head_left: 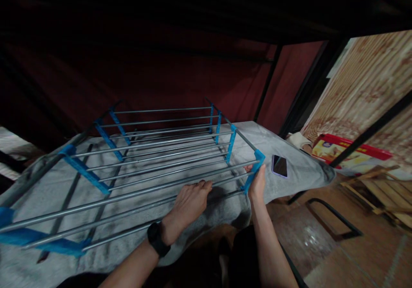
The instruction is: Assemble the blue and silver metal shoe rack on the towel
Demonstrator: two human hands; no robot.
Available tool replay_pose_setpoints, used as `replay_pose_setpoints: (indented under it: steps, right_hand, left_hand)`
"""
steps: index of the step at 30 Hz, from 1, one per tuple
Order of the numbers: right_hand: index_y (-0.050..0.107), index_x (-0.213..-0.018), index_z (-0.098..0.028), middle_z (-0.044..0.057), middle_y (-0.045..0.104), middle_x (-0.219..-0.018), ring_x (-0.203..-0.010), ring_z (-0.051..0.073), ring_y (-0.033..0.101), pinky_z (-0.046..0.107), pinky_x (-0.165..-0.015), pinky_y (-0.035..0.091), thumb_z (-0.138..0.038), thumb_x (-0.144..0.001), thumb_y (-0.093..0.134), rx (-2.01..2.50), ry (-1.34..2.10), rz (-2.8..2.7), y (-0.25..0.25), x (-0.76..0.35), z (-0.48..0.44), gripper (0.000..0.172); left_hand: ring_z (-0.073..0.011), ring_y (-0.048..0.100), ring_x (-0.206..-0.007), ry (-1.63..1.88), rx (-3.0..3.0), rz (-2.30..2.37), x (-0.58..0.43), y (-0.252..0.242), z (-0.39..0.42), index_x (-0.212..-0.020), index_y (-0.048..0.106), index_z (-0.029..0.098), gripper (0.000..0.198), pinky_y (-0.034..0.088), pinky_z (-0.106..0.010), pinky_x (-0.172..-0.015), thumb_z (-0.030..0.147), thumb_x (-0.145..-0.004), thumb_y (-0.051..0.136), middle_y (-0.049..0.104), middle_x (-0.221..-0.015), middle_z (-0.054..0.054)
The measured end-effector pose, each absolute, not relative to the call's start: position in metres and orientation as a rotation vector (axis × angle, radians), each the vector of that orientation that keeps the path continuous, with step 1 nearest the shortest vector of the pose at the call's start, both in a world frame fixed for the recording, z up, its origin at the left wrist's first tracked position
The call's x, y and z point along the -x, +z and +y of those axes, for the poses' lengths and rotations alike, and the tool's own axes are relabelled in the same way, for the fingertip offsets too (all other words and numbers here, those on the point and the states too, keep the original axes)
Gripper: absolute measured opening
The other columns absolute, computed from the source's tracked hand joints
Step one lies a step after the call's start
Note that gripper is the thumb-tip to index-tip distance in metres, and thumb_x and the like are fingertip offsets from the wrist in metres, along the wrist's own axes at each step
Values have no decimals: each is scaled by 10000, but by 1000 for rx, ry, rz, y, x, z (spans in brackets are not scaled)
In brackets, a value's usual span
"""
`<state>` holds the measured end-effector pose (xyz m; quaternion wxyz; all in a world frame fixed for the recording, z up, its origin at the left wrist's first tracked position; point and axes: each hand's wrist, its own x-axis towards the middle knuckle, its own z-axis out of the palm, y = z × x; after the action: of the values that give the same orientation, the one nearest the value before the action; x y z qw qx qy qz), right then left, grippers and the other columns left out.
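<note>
A tiered rack of grey metal rods with blue plastic connectors (88,175), looking like a shoe rack, lies on a grey cloth-covered table (247,129). My left hand (193,198), with a black watch (157,239) at its wrist, is closed over a rod (135,211) near the rack's middle; its fingertips are partly hidden. At the near right corner, my right hand (257,183) wraps round a blue connector (254,170), thumb on the outer side. Some of those fingers show behind the connector.
Right of the rack lies a phone (280,166) on the cloth. Black metal posts (270,82) frame the table before a dark red panel (161,73). Beyond the table's right end are a red and yellow box (350,150) and a wooden slatted piece (380,189).
</note>
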<state>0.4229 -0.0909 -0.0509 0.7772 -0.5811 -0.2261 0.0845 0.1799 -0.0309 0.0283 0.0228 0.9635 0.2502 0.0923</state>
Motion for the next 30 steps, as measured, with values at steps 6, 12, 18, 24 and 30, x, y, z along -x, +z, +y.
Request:
replay_pose_setpoints:
  steps: [6,12,18,24,30]
  right_hand:
    - [650,-851,-194,50,660,-828,-828,214,623,413,-845,488,-663,-909,278,1265,163,-337,-54,-421,-88,601]
    - [587,-1069,-175,70,593,-1090,-1044,217,529,424,-977,391,-519,-936,330,1397,-212,-348,-34,-417,-110,449]
    - [561,-1030,-186,124,586,-1021,-1029,262,544,442,-899,434,-350,-934,441,1515,-668,-729,-28,-381,-133,225]
    - [542,-1182,-210,121,649,-1084,-1037,268,587,467,-925,413,-238,-945,439,1543,-562,-1592,-36,-333,-122,259]
    - [518,-1271,-194,98,662,-1067,-995,248,591,432,-946,393,-268,-970,457,1491,-571,-2110,-30,-299,-99,316]
  left_hand:
    - [-210,671,-879,278,-2966,791,-179,28,-33,-1158,565,231,283,446,-320,-692,187,-987,344,693,-1000,-43]
    - [-195,653,-916,305,-2971,713,-174,29,-31,-1189,548,223,254,451,-299,-713,250,-992,389,683,-1002,-46]
    - [-204,615,-969,337,-3028,775,-148,25,-38,-1313,485,224,436,436,-350,-881,67,-909,433,648,-1099,-66]
    - [-215,565,-1047,498,-2976,988,-80,28,-47,-1364,447,222,479,386,-391,-983,77,-907,456,622,-1133,-76]
    - [-217,564,-957,1102,-2521,1463,32,10,-54,-977,588,212,145,412,-387,-912,264,-964,453,625,-965,-60]
